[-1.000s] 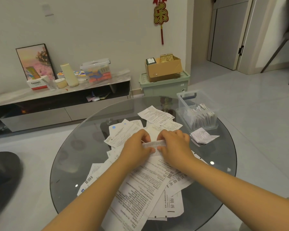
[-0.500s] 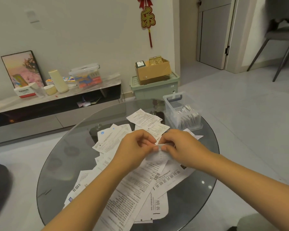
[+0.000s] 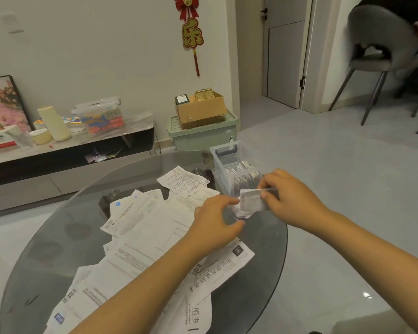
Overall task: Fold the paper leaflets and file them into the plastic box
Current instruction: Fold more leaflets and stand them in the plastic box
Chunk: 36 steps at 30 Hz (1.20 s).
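While pinched: creased leaflet [image 3: 252, 200], clear box [image 3: 227, 165].

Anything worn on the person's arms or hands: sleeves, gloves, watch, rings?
Nothing visible. Both forearms are bare right to the frame edge, with no sleeve cuffs showing. The left hand and right hand wear no gloves, and no watch, bracelet or ring shows on wrists or fingers.

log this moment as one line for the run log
step: filing | right hand: pinches folded leaflet beside plastic box | left hand: fingers loose, at leaflet's edge | unfolded leaflets: on glass table
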Each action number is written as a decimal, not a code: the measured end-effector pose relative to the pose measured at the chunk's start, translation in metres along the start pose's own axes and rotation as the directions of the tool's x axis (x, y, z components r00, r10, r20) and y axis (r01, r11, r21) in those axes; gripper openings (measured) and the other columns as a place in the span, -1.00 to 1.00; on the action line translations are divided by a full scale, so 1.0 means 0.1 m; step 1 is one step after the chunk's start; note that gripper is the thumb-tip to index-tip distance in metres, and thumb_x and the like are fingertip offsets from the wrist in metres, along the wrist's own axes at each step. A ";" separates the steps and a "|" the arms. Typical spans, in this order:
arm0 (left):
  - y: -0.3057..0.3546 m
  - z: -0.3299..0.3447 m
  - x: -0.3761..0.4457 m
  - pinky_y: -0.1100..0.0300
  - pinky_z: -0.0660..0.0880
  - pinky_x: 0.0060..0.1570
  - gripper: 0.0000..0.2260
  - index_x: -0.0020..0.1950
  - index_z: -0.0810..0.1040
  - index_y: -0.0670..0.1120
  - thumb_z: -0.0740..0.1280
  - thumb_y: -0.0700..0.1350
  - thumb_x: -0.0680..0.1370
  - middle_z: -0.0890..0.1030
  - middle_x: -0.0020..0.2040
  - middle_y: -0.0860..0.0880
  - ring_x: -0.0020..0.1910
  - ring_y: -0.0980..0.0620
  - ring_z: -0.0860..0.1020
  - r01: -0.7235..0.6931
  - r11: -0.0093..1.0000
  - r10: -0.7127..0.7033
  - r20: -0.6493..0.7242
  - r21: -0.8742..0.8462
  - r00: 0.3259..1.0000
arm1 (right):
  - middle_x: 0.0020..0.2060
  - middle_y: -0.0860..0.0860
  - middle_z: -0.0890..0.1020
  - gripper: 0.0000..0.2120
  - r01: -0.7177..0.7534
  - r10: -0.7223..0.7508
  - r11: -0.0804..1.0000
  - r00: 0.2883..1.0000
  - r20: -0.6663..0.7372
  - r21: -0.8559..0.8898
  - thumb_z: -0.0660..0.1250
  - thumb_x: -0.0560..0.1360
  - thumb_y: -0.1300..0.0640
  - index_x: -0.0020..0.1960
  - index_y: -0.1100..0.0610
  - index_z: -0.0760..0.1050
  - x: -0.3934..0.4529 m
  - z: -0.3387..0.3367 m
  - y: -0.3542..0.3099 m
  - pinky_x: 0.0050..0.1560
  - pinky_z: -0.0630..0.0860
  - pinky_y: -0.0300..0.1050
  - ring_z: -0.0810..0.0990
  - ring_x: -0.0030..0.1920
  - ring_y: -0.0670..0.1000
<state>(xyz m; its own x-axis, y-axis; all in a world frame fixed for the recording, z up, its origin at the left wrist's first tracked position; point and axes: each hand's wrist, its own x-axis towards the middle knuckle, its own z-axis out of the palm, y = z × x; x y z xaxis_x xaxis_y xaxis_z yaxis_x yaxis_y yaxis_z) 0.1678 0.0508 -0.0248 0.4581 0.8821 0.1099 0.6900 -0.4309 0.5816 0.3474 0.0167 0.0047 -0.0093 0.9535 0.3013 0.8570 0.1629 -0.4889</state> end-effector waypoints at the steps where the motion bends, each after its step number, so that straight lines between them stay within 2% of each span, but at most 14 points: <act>1: 0.01 0.08 0.05 0.01 0.31 0.27 -0.61 0.25 0.50 0.11 0.41 0.05 0.44 0.52 0.18 0.13 0.19 0.12 0.41 -0.025 0.999 0.025 -0.004 0.031 1.000 | -0.10 -0.01 0.43 -0.93 -0.005 0.005 1.000 1.000 0.002 -0.009 0.24 0.52 0.21 -0.11 0.07 0.44 0.00 0.00 0.02 -0.05 0.41 -0.07 0.45 -0.06 0.04; 4: 0.03 0.22 0.11 0.07 0.28 0.09 -0.72 0.10 0.58 0.11 0.43 0.09 0.42 0.51 -0.08 0.20 -0.04 0.17 0.42 -0.066 0.997 0.068 -0.050 0.043 0.996 | -0.06 0.00 0.44 -0.95 -0.023 0.023 0.999 1.000 0.015 -0.031 0.21 0.54 0.19 -0.06 0.10 0.45 -0.01 0.02 0.04 -0.01 0.44 -0.06 0.45 -0.03 0.03; 7: 0.01 0.31 0.11 0.11 0.24 0.05 -0.92 -0.08 0.62 0.03 0.37 0.01 0.49 0.47 -0.28 0.17 -0.16 0.12 0.41 -0.082 0.992 0.093 -0.114 0.097 0.989 | -0.06 -0.01 0.43 -0.94 -0.025 0.026 0.997 1.000 0.016 -0.066 0.20 0.56 0.18 -0.02 0.10 0.44 -0.01 0.06 0.08 -0.05 0.41 -0.12 0.44 -0.02 0.02; 10: -0.07 0.33 0.08 0.11 0.28 0.04 -0.77 -0.30 0.52 0.02 0.25 -0.09 0.56 0.40 -0.43 0.14 -0.25 0.01 0.41 -0.060 0.996 0.071 -0.157 0.071 0.985 | -0.09 -0.04 0.42 -0.95 -0.015 0.017 0.997 0.999 0.032 -0.074 0.19 0.57 0.17 -0.01 0.08 0.43 -0.02 0.10 0.07 -0.11 0.34 -0.19 0.41 -0.04 -0.01; 16: -0.13 0.30 0.08 0.02 0.30 0.06 -0.55 -0.52 0.28 -0.03 0.18 -0.05 0.59 0.34 -0.46 0.09 -0.27 0.00 0.34 0.003 0.998 0.009 -0.177 0.068 0.984 | -0.10 -0.03 0.48 -0.93 -0.017 0.017 1.000 0.998 0.052 0.013 0.18 0.57 0.20 -0.08 0.06 0.38 -0.05 0.13 0.02 -0.15 0.32 -0.19 0.44 -0.06 -0.01; 19: -0.16 0.31 0.10 0.10 0.20 0.07 -0.67 -0.36 0.46 0.00 0.18 0.00 0.60 0.51 -0.09 0.12 0.06 0.03 0.38 0.088 0.990 -0.074 -0.123 0.113 0.990 | -0.10 -0.04 0.47 -0.93 -0.014 0.016 1.000 0.997 0.079 -0.024 0.18 0.57 0.18 -0.07 0.04 0.38 -0.06 0.21 0.06 -0.12 0.33 -0.18 0.43 -0.03 -0.01; 22: -0.17 0.31 0.13 0.13 0.12 0.11 -0.79 -0.10 0.54 -0.03 0.17 0.00 0.60 0.42 0.14 0.08 0.19 0.04 0.28 0.103 0.979 -0.096 -0.050 0.173 0.994 | -0.10 -0.05 0.48 -0.92 -0.020 0.022 1.000 0.994 0.110 -0.016 0.19 0.56 0.18 -0.07 0.02 0.39 -0.07 0.33 0.10 -0.11 0.32 -0.18 0.43 0.00 0.00; 25: -0.19 0.28 0.14 0.14 0.10 0.17 -0.77 0.14 0.53 -0.04 0.12 -0.06 0.62 0.38 0.20 0.03 0.21 0.04 0.26 0.048 0.973 -0.058 0.035 0.226 0.998 | -0.09 -0.08 0.49 -0.92 -0.027 0.024 0.999 0.993 0.119 0.028 0.20 0.56 0.18 -0.02 0.08 0.47 -0.05 0.44 0.10 -0.07 0.31 -0.19 0.40 0.02 -0.03; 28: -0.21 0.22 0.17 0.14 0.08 0.17 -0.72 0.20 0.53 -0.04 0.08 -0.08 0.63 0.37 0.20 0.04 0.23 0.05 0.26 0.053 0.981 -0.076 0.119 0.185 0.990 | -0.09 -0.11 0.46 -0.90 -0.050 0.044 0.996 0.996 0.084 0.073 0.22 0.56 0.18 0.01 0.09 0.50 -0.02 0.53 0.08 0.01 0.39 -0.15 0.42 0.04 -0.04; 30: -0.20 0.21 0.19 0.12 0.13 0.16 -0.74 0.08 0.58 -0.04 0.10 -0.14 0.60 0.41 0.09 0.06 0.17 0.04 0.32 0.087 0.989 -0.102 0.120 0.121 0.988 | -0.06 -0.09 0.49 -0.89 -0.072 0.066 0.996 0.993 0.098 0.060 0.22 0.56 0.16 0.03 0.08 0.51 -0.01 0.59 0.08 0.02 0.40 -0.13 0.43 0.06 -0.02; 32: -0.20 0.20 0.19 0.05 0.30 0.07 -0.79 -0.15 0.56 -0.07 0.14 -0.24 0.50 0.46 -0.12 0.03 0.02 -0.05 0.42 0.105 0.993 -0.108 0.047 0.054 0.993 | -0.01 -0.06 0.55 -0.87 -0.103 0.098 0.994 0.989 0.115 0.033 0.23 0.56 0.15 0.04 0.08 0.53 0.02 0.64 0.09 0.03 0.39 -0.12 0.43 0.08 -0.01; 33: -0.20 0.20 0.18 0.00 0.37 0.07 -0.81 -0.11 0.55 -0.07 0.16 -0.26 0.47 0.49 -0.12 0.01 0.00 -0.06 0.45 0.103 0.995 -0.103 0.006 0.008 0.995 | 0.00 -0.04 0.57 -0.88 -0.122 0.118 0.992 0.986 0.116 0.030 0.24 0.56 0.14 0.04 0.07 0.54 0.04 0.65 0.10 0.03 0.40 -0.12 0.43 0.08 -0.01; 34: -0.21 0.19 0.16 -0.03 0.38 0.14 -0.76 0.06 0.53 -0.07 0.18 -0.26 0.47 0.50 0.00 -0.01 0.06 -0.05 0.45 0.091 0.995 -0.091 -0.014 -0.038 0.996 | -0.01 -0.03 0.58 -0.88 -0.140 0.135 0.989 0.985 0.110 0.036 0.26 0.55 0.13 0.02 0.07 0.55 0.06 0.66 0.10 0.01 0.41 -0.12 0.46 0.07 -0.01; 36: -0.22 0.18 0.11 0.02 0.30 0.28 -0.66 0.29 0.43 -0.04 0.23 -0.19 0.51 0.44 0.19 0.01 0.20 0.03 0.39 -0.001 0.997 0.001 -0.006 -0.078 1.000 | -0.03 0.00 0.61 -0.90 -0.177 0.170 0.982 0.979 0.111 0.062 0.29 0.53 0.13 -0.01 0.06 0.58 0.10 0.67 0.12 -0.04 0.44 -0.13 0.51 0.01 0.00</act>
<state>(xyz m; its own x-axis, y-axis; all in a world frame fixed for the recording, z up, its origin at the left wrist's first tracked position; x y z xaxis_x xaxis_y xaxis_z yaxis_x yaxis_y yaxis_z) 0.1677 0.0670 -0.0511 0.4549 0.8830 0.1155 0.6439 -0.4156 0.6424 0.3229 0.0449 -0.0528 0.0794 0.9894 0.1216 0.8117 0.0067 -0.5840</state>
